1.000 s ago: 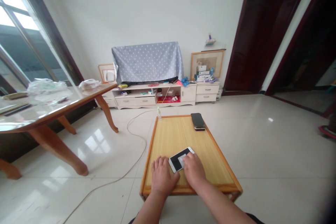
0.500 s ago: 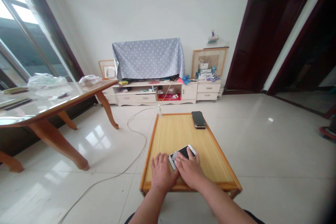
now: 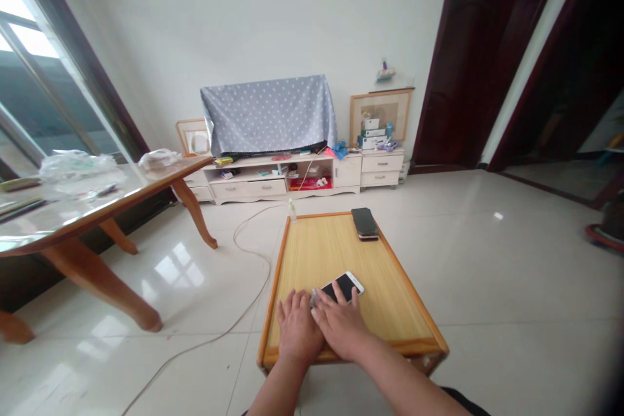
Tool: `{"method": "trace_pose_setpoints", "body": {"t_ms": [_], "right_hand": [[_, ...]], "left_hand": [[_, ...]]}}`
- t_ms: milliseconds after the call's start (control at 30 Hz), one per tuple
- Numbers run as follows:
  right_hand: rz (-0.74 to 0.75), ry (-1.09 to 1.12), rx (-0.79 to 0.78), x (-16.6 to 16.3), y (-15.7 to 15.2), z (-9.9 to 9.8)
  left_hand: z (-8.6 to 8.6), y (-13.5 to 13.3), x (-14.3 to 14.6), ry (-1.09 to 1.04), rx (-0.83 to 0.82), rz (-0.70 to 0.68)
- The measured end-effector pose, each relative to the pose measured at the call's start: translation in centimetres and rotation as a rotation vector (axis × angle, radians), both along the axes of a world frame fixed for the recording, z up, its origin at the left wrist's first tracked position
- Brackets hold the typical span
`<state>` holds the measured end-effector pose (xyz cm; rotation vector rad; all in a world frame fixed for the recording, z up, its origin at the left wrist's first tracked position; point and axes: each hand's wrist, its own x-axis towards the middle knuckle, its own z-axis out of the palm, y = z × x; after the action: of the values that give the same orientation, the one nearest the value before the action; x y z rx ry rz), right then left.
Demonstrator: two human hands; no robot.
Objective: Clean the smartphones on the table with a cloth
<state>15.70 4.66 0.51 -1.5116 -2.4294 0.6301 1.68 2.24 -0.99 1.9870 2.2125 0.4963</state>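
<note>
On a low wooden table (image 3: 322,244) lies a white smartphone (image 3: 347,286) with a dark screen, turned at a slant. My right hand (image 3: 341,325) rests over its near side with fingers partly spread. A small greyish piece (image 3: 313,299), perhaps a cloth or wipe, is pressed under the fingertips at the phone's left end; the hand partly hides it. My left hand (image 3: 299,328) lies flat on the tabletop just left of the phone, fingers stretched out and seemingly without anything in them. The two hands touch near the thumbs.
A dark, phone-like stack (image 3: 364,224) lies at the table's far right corner. By the far left corner stands a small clear bottle (image 3: 292,210). A cable (image 3: 263,273) crosses the floor on the left, near a larger table (image 3: 141,188) bearing plastic bags.
My right hand and the greyish piece have slid left across the phone, uncovering more of its screen. My left hand stays beside it. The camera view has shifted slightly.
</note>
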Motion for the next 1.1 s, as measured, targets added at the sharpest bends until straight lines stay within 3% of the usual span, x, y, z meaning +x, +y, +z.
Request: {"method": "trace_pose_setpoints", "body": {"t_ms": [233, 300, 433, 500, 733, 800, 967, 1100], "right_hand": [[-0.353, -0.107, -0.066, 3.4, 3.5, -0.1], [-0.324, -0.098, -0.048, 3.0, 2.8, -0.3], [-0.076, 0.009, 0.026, 0.8, -0.9, -0.9], [-0.026, 0.052, 0.034, 0.7, -1.7, -0.9], [-0.383, -0.080, -0.071, 5.4, 1.8, 0.3], [-0.354, -0.085, -0.050, 5.1, 1.2, -0.1], [-0.092, 0.018, -0.001, 3.4, -1.8, -0.7], [-0.263, -0.021, -0.027, 4.9, -0.6, 0.3]], "left_hand": [[-0.2, 0.0, 0.0, 0.029, 0.020, -0.025], [-0.3, 0.0, 0.1, 0.031, 0.029, -0.024], [-0.5, 0.1, 0.0, 0.042, 0.017, -0.023], [-0.5, 0.1, 0.0, 0.052, 0.012, -0.028], [-0.3, 0.0, 0.2, 0.056, 0.032, -0.035], [-0.5, 0.0, 0.1, 0.047, 0.036, -0.039], [-0.9, 0.1, -0.1, 0.032, 0.048, -0.058], [-0.8, 0.0, 0.0, 0.026, 0.058, -0.045]]}}
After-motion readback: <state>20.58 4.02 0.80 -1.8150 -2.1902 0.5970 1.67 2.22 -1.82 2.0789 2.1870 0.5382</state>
